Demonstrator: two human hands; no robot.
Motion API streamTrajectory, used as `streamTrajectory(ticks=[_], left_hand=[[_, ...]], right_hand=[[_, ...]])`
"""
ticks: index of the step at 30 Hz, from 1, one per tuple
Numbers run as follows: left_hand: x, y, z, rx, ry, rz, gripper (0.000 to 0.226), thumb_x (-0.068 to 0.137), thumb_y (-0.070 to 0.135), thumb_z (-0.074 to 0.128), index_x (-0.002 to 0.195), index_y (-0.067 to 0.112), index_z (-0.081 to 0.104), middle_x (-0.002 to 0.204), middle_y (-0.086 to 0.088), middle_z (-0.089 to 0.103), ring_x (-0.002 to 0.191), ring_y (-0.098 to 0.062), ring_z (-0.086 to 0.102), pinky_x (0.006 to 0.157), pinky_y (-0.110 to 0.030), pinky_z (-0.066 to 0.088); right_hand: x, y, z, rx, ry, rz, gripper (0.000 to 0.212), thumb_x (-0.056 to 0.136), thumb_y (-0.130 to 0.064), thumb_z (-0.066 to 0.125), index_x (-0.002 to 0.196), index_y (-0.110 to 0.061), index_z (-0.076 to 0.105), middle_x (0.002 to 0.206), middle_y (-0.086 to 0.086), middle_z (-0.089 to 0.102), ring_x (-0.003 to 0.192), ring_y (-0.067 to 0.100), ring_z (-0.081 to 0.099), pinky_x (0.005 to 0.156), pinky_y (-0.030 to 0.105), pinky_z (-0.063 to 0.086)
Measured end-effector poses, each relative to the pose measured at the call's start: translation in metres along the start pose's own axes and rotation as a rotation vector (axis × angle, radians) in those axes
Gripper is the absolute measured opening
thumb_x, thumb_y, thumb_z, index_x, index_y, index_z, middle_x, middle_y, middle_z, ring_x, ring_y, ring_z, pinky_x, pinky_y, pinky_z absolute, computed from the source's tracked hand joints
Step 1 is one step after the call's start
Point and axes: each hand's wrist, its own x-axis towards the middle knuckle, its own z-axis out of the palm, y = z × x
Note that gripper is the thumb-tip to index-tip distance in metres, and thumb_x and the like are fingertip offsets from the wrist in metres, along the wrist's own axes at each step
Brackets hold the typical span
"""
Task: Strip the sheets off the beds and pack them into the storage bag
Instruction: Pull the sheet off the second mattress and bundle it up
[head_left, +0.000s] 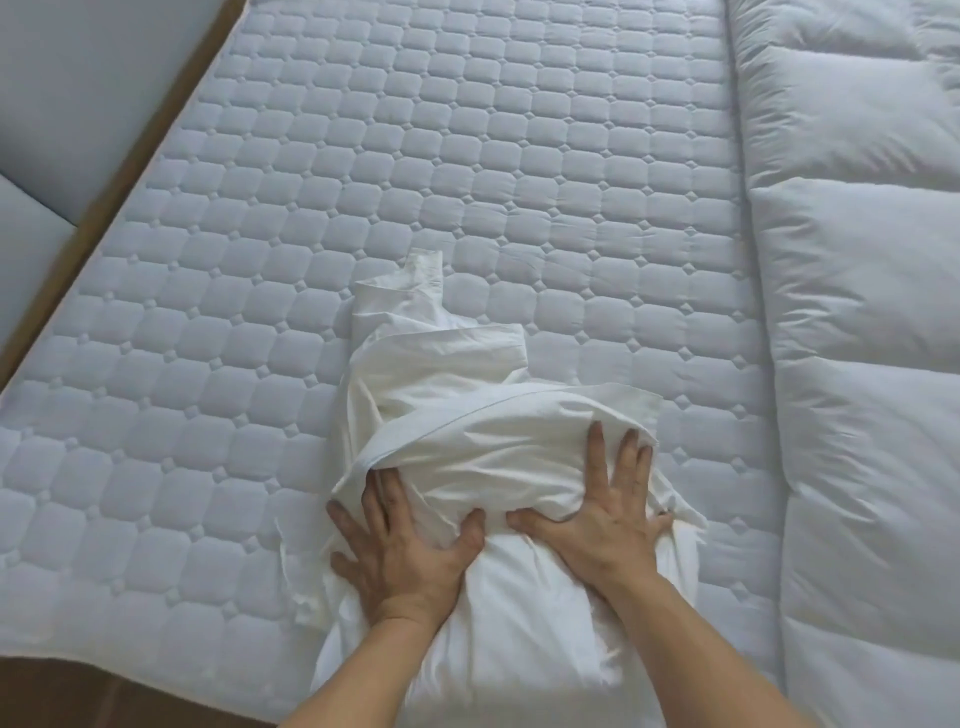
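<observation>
A white sheet (457, 395) lies bunched and loosely rolled on the bare quilted mattress (363, 182), near its front edge. My left hand (400, 551) presses flat on the left side of the bundle, fingers spread. On the right side of the bundle my right hand (597, 519) presses down too, fingers straight and spread. Part of the sheet hangs over the front edge between my forearms. No storage bag is in view.
A puffy white duvet (857, 312) lies along the right side of the bed. The wooden bed frame (104, 208) runs along the left edge, with a pale padded surface (52, 104) beyond it. Brown floor (78, 696) shows at the lower left.
</observation>
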Motion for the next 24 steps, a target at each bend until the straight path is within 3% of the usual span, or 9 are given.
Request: streamTrajectory(ticks=[2,5,7,9,11,15,18,21,24], left_hand=[[0.009,0.005,-0.01,-0.109,-0.08,-0.033,0.131,0.048,0.093,0.038,0.152,0.033,-0.012,0.16,0.016,-0.007,0.149,-0.027,-0.005,0.114,-0.058,0.015],[0.017,0.008,-0.029,-0.215,-0.113,0.022,0.138,0.043,0.088,0.046,0.156,0.023,0.001,0.162,0.003,0.003,0.148,-0.02,0.014,0.117,-0.043,0.021],[0.015,0.01,-0.042,-0.368,-0.163,0.04,0.133,0.043,0.081,0.058,0.155,0.025,0.015,0.159,0.001,0.015,0.144,-0.016,0.023,0.116,-0.04,0.025],[0.01,0.015,-0.053,-0.557,-0.213,0.129,0.115,0.047,0.068,0.068,0.149,0.029,0.032,0.15,0.001,0.033,0.138,-0.014,0.034,0.114,-0.038,0.031],[0.008,0.029,-0.065,-0.718,-0.31,0.245,0.096,0.052,0.056,0.072,0.141,0.035,0.043,0.14,0.005,0.051,0.13,-0.014,0.047,0.109,-0.036,0.04],[0.021,0.078,-0.085,-0.75,-0.521,0.456,0.082,0.058,0.05,0.076,0.135,0.051,0.047,0.128,0.021,0.061,0.116,0.002,0.058,0.089,-0.013,0.047],[0.036,0.108,-0.074,-0.739,-0.695,0.469,0.075,0.062,0.049,0.076,0.133,0.044,0.054,0.127,0.012,0.065,0.116,-0.007,0.062,0.093,-0.024,0.051],[0.049,0.11,-0.054,-0.674,-0.871,0.336,0.05,0.07,0.037,0.073,0.12,0.035,0.067,0.12,0.002,0.07,0.114,-0.02,0.064,0.102,-0.044,0.048],[0.065,0.088,-0.074,-0.441,-0.933,0.266,0.042,0.064,0.054,0.076,0.104,0.044,0.072,0.109,0.012,0.073,0.102,-0.009,0.068,0.093,-0.034,0.053]], right_hand=[[0.004,-0.005,-0.009,0.061,-0.095,0.064,0.153,0.027,-0.107,0.046,0.149,-0.045,-0.022,0.163,-0.003,-0.023,0.151,0.019,-0.019,0.118,0.065,0.008],[0.004,-0.015,-0.027,0.17,-0.173,0.074,0.151,0.025,-0.098,0.063,0.152,-0.046,-0.001,0.158,0.006,0.025,0.147,0.029,0.023,0.116,0.048,0.029],[0.0,-0.017,-0.036,0.335,-0.233,-0.006,0.135,0.03,-0.086,0.077,0.147,-0.053,0.018,0.142,-0.01,0.051,0.134,0.02,0.045,0.108,0.04,0.04],[-0.011,-0.017,-0.043,0.546,-0.32,-0.091,0.116,0.038,-0.069,0.09,0.138,-0.061,0.031,0.125,-0.03,0.06,0.122,0.006,0.056,0.101,0.035,0.046],[-0.026,-0.018,-0.051,0.713,-0.35,-0.121,0.103,0.041,-0.058,0.094,0.13,-0.064,0.043,0.119,-0.031,0.064,0.113,0.0,0.061,0.094,0.032,0.05],[-0.055,-0.014,-0.084,0.86,-0.145,-0.085,0.09,0.035,-0.063,0.091,0.117,-0.06,0.054,0.108,-0.029,0.069,0.097,-0.004,0.067,0.077,0.022,0.053],[-0.069,-0.009,-0.108,0.769,0.09,0.014,0.105,0.031,-0.076,0.085,0.127,-0.057,0.048,0.106,-0.023,0.07,0.1,0.007,0.067,0.086,0.039,0.054],[-0.079,-0.026,-0.105,0.49,0.157,0.172,0.13,0.038,-0.087,0.066,0.151,-0.052,0.013,0.118,-0.006,0.06,0.116,0.025,0.058,0.098,0.046,0.047],[-0.079,-0.054,-0.08,0.279,0.077,0.237,0.123,0.058,-0.088,0.054,0.149,-0.044,-0.017,0.136,0.009,0.043,0.13,0.036,0.041,0.105,0.051,0.037]])
